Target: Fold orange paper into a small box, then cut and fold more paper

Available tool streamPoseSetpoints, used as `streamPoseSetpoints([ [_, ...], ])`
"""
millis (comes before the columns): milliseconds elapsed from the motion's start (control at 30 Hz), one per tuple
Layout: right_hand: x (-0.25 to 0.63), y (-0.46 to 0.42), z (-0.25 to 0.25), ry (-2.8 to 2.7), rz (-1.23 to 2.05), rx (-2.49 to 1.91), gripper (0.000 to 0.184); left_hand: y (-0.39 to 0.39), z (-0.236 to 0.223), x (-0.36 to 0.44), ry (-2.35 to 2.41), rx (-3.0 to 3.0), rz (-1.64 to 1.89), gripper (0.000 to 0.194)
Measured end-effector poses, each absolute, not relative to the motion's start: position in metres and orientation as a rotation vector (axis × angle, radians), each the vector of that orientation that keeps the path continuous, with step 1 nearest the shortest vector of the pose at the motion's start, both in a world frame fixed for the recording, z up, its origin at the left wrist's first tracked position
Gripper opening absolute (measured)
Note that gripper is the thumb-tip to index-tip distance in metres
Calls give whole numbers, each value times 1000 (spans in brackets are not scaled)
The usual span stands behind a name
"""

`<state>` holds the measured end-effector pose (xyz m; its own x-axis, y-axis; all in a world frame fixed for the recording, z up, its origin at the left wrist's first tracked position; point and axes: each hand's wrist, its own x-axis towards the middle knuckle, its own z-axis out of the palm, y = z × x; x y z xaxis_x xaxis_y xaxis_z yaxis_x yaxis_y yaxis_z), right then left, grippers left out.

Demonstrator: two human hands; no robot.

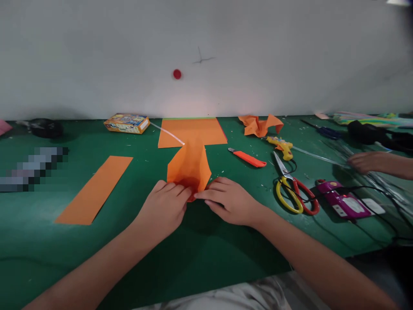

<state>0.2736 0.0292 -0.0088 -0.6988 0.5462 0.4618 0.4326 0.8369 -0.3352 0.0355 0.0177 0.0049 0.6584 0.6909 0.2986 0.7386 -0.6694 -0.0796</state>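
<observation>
Flared orange paper was pinched tight by left hand, touched by right hand, grip unclear; folding seemed underway, creasing needed.

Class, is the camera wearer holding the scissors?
No, the left hand and right hand both touch the folded orange paper, while the scissors lie on the green table.

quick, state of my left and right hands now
Left hand: closed, holding the folded orange paper.
Right hand: curled, touching the same paper; grip unclear.
</observation>
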Motion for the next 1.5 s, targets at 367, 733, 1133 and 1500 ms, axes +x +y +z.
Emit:
streamPoseSetpoints([
  [367,278,30,-6,-2373,356,-824,26,26,9,29,-1086,-2669,-680,30],
  [733,279,30,-5,-2413,344,-820,22,35,2,22,-958,-2780,-467,28],
  [1133,277,30,-7,-2480,341,-798,27,26,-4,34,-1077,-2719,-392,31],
  [1500,255,13,-11,-2620,-23,-1173,19,24,1,32,-879,-2743,-428,27],
])
